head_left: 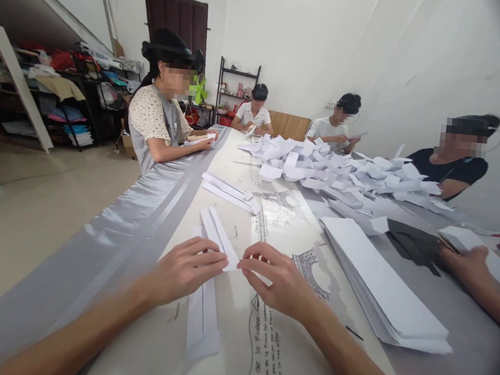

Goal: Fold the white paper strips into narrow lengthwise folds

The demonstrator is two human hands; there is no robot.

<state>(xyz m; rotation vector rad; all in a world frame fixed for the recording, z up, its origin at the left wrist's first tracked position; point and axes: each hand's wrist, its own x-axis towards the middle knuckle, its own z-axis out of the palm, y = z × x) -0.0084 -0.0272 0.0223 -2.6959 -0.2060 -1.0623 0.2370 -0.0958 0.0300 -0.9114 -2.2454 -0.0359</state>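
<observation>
My left hand (189, 267) pinches a long white folded paper strip (218, 234) by its near end, thumb and fingers closed on it. At the same end, the fingertips of my right hand (274, 278) are pressed together on the strip's right corner. Below my hands, another folded paper strip (202, 327) lies lengthwise on the table, partly hidden by my left hand. Farther ahead, a pair of white folded strips (229, 192) rests slantwise on the printed tablecloth (235, 339).
To the right lies a stack of long white paper sheets (383, 277). Behind it spreads a large heap of folded white papers (323, 165). A neighbour's hand (468, 264) holds paper at the right. Several people sit around the table; one person (164, 114) is on the left.
</observation>
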